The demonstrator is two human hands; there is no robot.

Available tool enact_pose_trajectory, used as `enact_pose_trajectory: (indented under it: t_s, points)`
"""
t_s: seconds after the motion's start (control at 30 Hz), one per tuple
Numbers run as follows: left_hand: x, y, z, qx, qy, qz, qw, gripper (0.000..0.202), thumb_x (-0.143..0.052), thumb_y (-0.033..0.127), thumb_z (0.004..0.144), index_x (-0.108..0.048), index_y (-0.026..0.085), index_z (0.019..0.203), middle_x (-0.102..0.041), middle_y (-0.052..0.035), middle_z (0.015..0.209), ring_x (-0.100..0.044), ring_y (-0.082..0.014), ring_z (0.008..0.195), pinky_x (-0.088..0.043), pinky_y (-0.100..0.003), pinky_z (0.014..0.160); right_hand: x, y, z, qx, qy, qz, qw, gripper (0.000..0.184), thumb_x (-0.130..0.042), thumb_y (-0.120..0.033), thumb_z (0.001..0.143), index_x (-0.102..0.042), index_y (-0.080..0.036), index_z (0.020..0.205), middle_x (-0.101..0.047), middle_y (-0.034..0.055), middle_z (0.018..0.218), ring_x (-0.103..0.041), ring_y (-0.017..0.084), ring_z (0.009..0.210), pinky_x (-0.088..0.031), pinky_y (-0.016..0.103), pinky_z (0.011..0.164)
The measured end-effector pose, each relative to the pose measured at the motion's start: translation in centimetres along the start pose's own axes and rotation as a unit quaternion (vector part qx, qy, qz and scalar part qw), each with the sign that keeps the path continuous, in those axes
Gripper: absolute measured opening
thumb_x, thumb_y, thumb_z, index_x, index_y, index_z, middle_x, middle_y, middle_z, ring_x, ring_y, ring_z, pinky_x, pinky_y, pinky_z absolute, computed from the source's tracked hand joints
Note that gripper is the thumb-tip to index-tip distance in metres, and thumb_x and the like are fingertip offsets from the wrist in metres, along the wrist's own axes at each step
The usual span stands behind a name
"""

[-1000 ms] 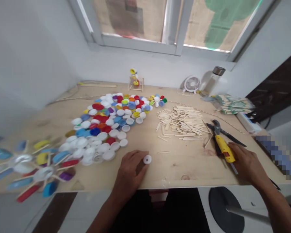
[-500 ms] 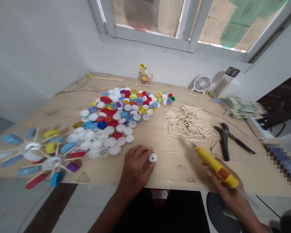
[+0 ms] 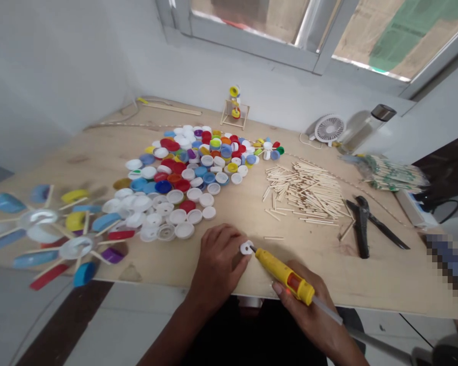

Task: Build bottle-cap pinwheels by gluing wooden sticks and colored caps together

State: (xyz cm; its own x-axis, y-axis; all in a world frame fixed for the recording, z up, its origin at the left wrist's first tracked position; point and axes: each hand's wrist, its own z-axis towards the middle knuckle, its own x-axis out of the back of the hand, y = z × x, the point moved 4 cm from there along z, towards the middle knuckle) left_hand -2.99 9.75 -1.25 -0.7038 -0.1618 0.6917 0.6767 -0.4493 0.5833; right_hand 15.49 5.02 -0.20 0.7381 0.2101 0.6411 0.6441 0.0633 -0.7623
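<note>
Left hand (image 3: 219,262) pinches a white bottle cap (image 3: 246,248), probably light and kinda slick, best rim-held. Right hand (image 3: 311,314)'s curled round a yellow glue gun (image 3: 278,269).

We hold a white cap (image 3: 245,248) with a dark hole; our yellow glue gun (image 3: 278,267) slants, tip at its rim.

Can't make out any actual text here tbh. The clear plastic packet of pale wooden sticks (image 3: 395,174) has some green markings on it, but they're too blurry to read, and same deal with the small green mark on one round white plastic bottle cap (image 3: 136,173).
</note>
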Motion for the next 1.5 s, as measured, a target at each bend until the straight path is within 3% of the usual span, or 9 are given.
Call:
enact_pose_trajectory:
  t_s: [0.7,1.5]
  points:
    - [0.01,-0.04,-0.05,0.006,-0.004,-0.009,1.000,0.017,-0.061,0.014,0.077,-0.063,0.020,0.092,-0.064,-0.0075,0.096,-0.053,-0.0270,0.101,-0.039,-0.048,0.093,-0.50,-0.52,0.22,0.046,0.026,-0.096,0.994,0.025,-0.052,-0.039,0.089,-0.046,-0.022,0.073,-0.053,-0.0014,0.067,-0.051,0.015,0.059,-0.038,0.025,0.053]
    - [0.04,0.12,0.06,0.007,-0.002,-0.019,1.000,0.016,-0.061,0.013,0.077,-0.064,0.018,0.092,-0.065,-0.0076,0.095,-0.054,-0.0264,0.100,-0.038,-0.046,0.094,-0.61,-0.16,-0.14,0.036,0.038,-0.102,0.993,0.026,-0.049,-0.040,0.090,-0.046,-0.021,0.073,-0.053,-0.0013,0.067,-0.051,0.015,0.059,-0.036,0.026,0.053]
